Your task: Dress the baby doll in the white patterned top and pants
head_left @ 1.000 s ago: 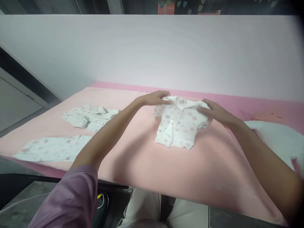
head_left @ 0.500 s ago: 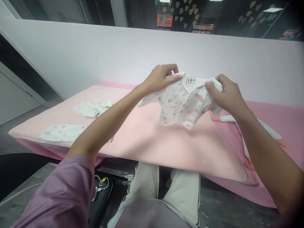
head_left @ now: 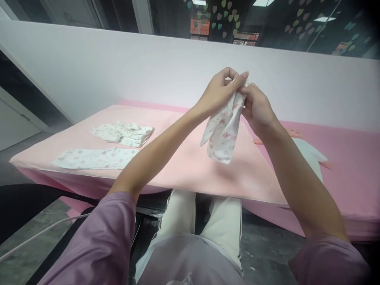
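The left hand (head_left: 221, 92) and right hand (head_left: 259, 106) pinch the little white shirt's (head_left: 226, 135) top in their fingers (head_left: 240, 81), and it hangs long, down and a bit left, mostly under the left hand, above the tabletop (head_left: 184, 172).

Heart decals (head_left: 236, 18) — some pinkish — dot dark glass (head_left: 169, 19) (above a white wall (head_left: 118, 65)).

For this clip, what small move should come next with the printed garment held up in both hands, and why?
Probably lower the printed garment onto the peach cloth: the left hand and right hand hold it close together at its top, it hangs bunched narrow above that cloth, and another patterned garment already lies there.
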### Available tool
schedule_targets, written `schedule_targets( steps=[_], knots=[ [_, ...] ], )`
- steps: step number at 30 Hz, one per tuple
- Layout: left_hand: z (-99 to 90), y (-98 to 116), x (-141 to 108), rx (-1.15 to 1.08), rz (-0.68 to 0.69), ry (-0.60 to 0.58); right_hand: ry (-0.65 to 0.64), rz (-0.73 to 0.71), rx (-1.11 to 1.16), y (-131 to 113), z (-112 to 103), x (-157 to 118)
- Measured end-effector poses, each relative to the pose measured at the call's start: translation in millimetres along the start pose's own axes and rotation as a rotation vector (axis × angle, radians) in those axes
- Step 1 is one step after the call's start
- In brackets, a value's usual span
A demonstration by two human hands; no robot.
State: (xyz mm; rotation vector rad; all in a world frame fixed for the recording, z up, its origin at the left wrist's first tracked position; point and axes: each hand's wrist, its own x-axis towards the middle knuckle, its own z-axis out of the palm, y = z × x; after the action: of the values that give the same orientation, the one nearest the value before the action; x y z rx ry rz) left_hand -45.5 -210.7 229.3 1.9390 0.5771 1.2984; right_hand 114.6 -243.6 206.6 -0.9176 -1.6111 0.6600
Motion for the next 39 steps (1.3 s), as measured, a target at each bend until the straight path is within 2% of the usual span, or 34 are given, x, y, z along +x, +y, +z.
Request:
schedule_targets(
  steps=[4, 9, 14, 17, 20, 22, 26, 28, 31, 36, 37, 39],
  knots=[
    [-5.6, 12.7, -12.0, -0.093, -0.014, 0.031, -0.061, -0.074, 0.098, -14.7, -1.6, -26.2],
    [-21.7, 20.3, -29.3, -0.168, 0.014, -0.035, -0.136, -0.037, 0.122, -21.3, -10.7, -48.3],
    [-21.1, 36.7, -46.0, -0.201, -0.057, -0.039, -0.063, -0.054, 0.201, -26.2, -11.7, -52.0],
    [-16.9, 46.0, -54.1, -0.190, -0.067, -0.037, -0.012, -0.044, 0.148, -34.0, -10.3, -56.3],
    [-11.7, 48.4, -60.2, -0.160, -0.056, -0.074, 0.013, 0.022, 0.073, -42.9, -5.7, -63.9],
    [-6.1, 46.0, -62.9, -0.142, -0.032, -0.078, 0.011, 0.017, 0.102, -45.0, 0.3, -68.0],
    [8.1, 36.8, -64.7, -0.122, 0.069, 0.067, 0.010, -0.122, 0.221, -36.1, 14.1, -70.7],
    [12.5, 32.9, -63.7, -0.130, 0.106, 0.147, 0.014, -0.180, 0.186, -29.7, 18.3, -71.3],
    [12.4, 30.2, -60.4, -0.193, 0.132, 0.199, 0.031, -0.231, 0.078, -23.6, 21.1, -72.8],
    [8.6, 37.2, -53.7, -0.298, 0.077, 0.162, 0.173, -0.342, -0.135, -9.9, 24.7, -64.0],
    [9.1, 39.9, -53.1, -0.335, 0.062, 0.129, 0.185, -0.318, -0.131, -5.1, 25.9, -59.6],
    [11.0, 44.8, -52.8, -0.376, 0.050, 0.068, 0.116, -0.190, -0.069, 4.4, 27.9, -49.8]
  ],
)
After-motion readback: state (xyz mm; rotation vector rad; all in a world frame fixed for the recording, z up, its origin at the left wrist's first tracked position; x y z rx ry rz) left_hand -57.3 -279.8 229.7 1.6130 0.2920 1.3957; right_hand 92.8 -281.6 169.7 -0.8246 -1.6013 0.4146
